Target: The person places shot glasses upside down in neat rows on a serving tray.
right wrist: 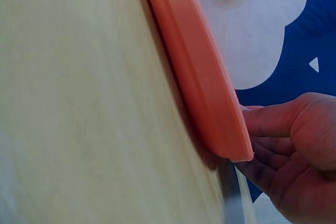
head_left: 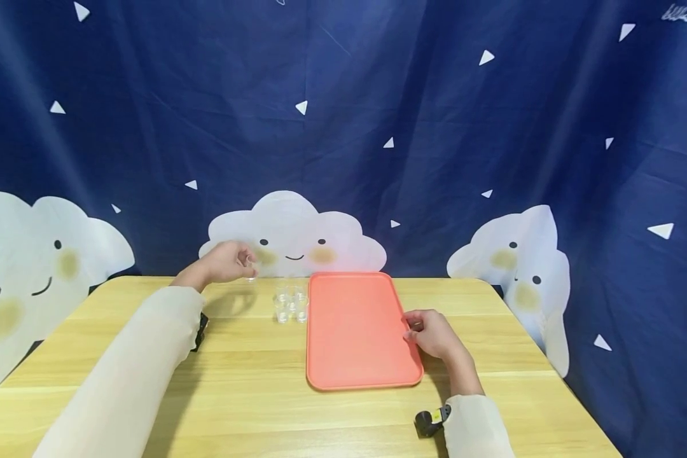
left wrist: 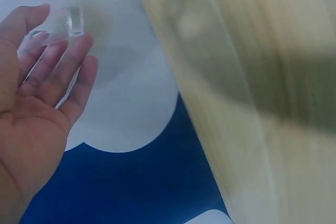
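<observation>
Pinching left hand (head_left: pixel 226 262): thumb and fingertips close on one small clear cup (left wrist: pixel 76 22), the other fingers loosely bent and spread; the hand is only part closed, as far as the cup's width allows.
Cup in the left hand: up off the table, over its back-left part, with the thick base turned toward the tabletop in the left wrist view. Any slight tilt is hard to judge through the clear wall.
Good hold: a light, even pinch should do, since smooth plastic or glass may slip or turn if squeezed on one side; the base is best left free so that it can meet a surface first.
Right hand (head_left: pixel 435 334): thumb and bent fingers at the right rim of the red tray (head_left: pixel 357 331); how firm that hold is cannot be told.
Red tray: lying on the table in front of the person, its surface facing up. Gentle sideways steadying seems enough; pulling up on the one rim could tip it.
Other clear cups (head_left: pixel 302 315): a close group just beside the tray's left edge; they overlap, so an exact count is uncertain. A high, slow path for the left hand would spare them a knock.
Wooden table (head_left: pixel 252 381): beneath everything, running back to the blue curtain (head_left: pixel 343 95).
</observation>
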A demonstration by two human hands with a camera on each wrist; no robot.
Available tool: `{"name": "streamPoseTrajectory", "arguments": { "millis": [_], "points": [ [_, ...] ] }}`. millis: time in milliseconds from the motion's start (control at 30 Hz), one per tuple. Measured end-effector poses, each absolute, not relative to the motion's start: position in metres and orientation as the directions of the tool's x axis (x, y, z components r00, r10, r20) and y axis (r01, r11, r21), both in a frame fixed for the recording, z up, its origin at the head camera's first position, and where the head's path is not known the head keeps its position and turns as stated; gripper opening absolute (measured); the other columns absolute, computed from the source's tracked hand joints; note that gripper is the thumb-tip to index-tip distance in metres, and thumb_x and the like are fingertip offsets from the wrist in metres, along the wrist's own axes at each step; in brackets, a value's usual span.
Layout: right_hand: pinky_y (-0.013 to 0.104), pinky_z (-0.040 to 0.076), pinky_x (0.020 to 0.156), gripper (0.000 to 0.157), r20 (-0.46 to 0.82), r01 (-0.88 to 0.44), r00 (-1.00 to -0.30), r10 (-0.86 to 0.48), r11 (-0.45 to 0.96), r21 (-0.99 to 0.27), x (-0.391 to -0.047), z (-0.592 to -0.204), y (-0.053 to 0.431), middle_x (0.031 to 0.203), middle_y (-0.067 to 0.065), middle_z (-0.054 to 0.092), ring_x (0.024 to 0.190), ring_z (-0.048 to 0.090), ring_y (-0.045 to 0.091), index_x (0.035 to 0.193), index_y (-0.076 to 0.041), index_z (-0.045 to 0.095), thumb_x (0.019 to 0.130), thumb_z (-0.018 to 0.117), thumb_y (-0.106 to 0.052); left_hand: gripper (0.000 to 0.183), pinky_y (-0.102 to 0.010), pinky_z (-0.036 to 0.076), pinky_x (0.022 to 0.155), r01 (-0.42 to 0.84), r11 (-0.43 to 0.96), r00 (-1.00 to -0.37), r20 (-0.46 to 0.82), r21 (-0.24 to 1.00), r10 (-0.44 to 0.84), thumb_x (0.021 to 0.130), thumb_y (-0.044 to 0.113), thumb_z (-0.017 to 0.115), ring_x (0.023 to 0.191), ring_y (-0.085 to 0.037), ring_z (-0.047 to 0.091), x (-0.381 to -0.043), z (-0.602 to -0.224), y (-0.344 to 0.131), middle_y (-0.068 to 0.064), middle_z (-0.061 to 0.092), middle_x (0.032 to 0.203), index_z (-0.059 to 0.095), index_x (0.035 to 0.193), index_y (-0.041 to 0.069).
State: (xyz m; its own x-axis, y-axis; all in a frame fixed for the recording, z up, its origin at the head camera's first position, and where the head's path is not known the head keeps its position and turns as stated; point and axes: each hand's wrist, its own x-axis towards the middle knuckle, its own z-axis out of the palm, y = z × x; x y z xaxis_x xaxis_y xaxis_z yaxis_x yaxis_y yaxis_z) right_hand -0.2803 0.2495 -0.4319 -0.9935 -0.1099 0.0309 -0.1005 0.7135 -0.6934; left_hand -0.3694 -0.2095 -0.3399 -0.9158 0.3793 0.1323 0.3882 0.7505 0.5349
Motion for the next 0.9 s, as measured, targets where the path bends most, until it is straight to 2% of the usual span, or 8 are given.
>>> {"name": "streamPoseTrajectory", "arguments": {
  "millis": [167,467,700,900],
  "points": [
    [0.04,0.06,0.085,0.034,0.024,-0.089,-0.995,-0.1,0.712,-0.696,-0.279,-0.432,0.25,0.108,0.01,0.074,0.097,0.07,0.024,0.125,0.002,0.069,0.091,0.071,0.003,0.022,-0.039,0.053,0.079,0.374,0.747,-0.926,0.181,0.55,0.331,0.083,0.015,0.076,0.086,-0.025,0.065,-0.373,-0.327,-0.2,-0.009,0.07,0.088,0.07,0.099,0.001],
    [0.041,0.06,0.086,0.035,0.02,-0.082,-0.995,-0.093,0.718,-0.691,-0.279,-0.432,0.25,0.108,0.01,0.074,0.099,0.069,0.025,0.126,0.001,0.069,0.091,0.071,0.003,0.032,-0.035,0.051,0.081,0.392,0.63,-0.918,0.239,0.671,0.317,0.086,0.01,0.077,0.098,-0.029,0.062,-0.382,-0.318,-0.175,-0.014,0.066,0.104,0.068,0.114,-0.002],
    [0.043,0.059,0.089,0.036,0.007,-0.062,-0.997,-0.08,0.713,-0.698,-0.279,-0.432,0.251,0.107,0.009,0.073,0.099,0.069,0.024,0.126,0.001,0.069,0.09,0.071,0.004,0.036,-0.038,0.056,0.084,0.405,0.58,-0.908,0.236,0.707,0.346,0.087,0.009,0.076,0.101,-0.031,0.066,-0.385,-0.313,-0.145,-0.017,0.066,0.112,0.069,0.121,-0.002],
    [0.043,0.059,0.088,0.035,0.024,-0.089,-0.995,-0.101,0.715,-0.693,-0.279,-0.432,0.251,0.108,0.011,0.073,0.099,0.069,0.026,0.125,0.002,0.069,0.09,0.07,0.004,0.037,-0.039,0.057,0.085,0.455,0.527,-0.872,0.238,0.718,0.428,0.088,0.004,0.073,0.102,-0.031,0.067,-0.384,-0.315,-0.116,-0.02,0.068,0.114,0.068,0.124,-0.003]
  ]
}}
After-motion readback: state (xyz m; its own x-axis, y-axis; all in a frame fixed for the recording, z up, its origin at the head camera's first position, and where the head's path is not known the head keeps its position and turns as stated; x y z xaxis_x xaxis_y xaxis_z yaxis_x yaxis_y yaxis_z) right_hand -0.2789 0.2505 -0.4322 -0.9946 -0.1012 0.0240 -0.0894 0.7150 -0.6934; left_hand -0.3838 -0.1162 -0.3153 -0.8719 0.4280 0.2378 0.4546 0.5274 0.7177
